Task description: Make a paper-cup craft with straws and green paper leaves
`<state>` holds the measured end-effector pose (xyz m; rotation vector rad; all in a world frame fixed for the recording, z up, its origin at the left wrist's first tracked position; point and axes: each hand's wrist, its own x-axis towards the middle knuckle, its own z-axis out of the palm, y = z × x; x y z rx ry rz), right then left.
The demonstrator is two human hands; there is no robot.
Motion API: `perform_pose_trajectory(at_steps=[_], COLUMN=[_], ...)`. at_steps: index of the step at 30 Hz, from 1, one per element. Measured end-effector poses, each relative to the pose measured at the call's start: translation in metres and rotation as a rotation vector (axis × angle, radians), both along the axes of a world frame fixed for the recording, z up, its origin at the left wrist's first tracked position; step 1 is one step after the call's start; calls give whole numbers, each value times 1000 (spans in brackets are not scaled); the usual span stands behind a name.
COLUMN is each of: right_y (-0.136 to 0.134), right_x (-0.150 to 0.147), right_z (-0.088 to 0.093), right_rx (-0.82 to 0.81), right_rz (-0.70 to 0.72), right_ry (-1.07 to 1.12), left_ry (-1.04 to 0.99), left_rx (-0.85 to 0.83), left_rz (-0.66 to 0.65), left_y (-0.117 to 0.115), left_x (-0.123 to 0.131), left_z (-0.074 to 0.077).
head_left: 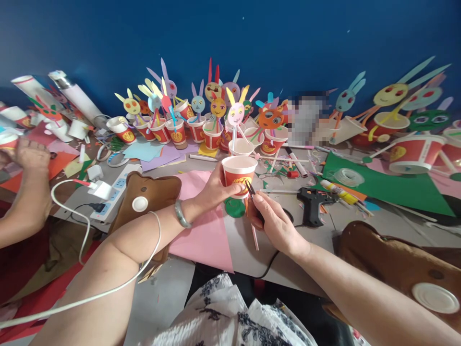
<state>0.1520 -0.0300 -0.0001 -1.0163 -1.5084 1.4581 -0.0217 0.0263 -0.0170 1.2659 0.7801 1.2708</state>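
Note:
My left hand [218,187], a bangle at its wrist, is wrapped round a red and white paper cup [239,166] held upright above the table. In my right hand [272,216] is a pair of small dark scissors [249,187], their tips at the cup's front near the left thumb; the handles are mostly hidden by the fingers. Below the cup show a green disc [235,208] and a thin pale pink stick [255,235]. Just behind stands another cup [242,146] with a pink rabbit face [236,114].
Several cups with paper animal faces line the blue wall. Pink paper [205,235] lies under my left arm. A black glue gun [311,206] and clear tape [348,177] are rightward. A power strip [118,187] and another person's hand [32,154] are leftward. A white cable [158,240] crosses my left arm.

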Motion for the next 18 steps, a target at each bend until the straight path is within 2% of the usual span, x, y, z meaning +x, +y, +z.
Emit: perform_pose_trajectory(at_steps=[8, 13, 18], right_y=[-1, 0, 0], right_x=[0, 1, 1], right_z=[0, -2, -2], right_rx=[11, 36, 24], right_rz=[4, 1, 8], right_ry=[3, 6, 48], left_ry=[-3, -1, 3], left_rx=[35, -7, -47], left_rz=[-25, 12, -34], left_y=[0, 0, -3], left_x=[1, 2, 5], left_z=[-5, -5, -2])
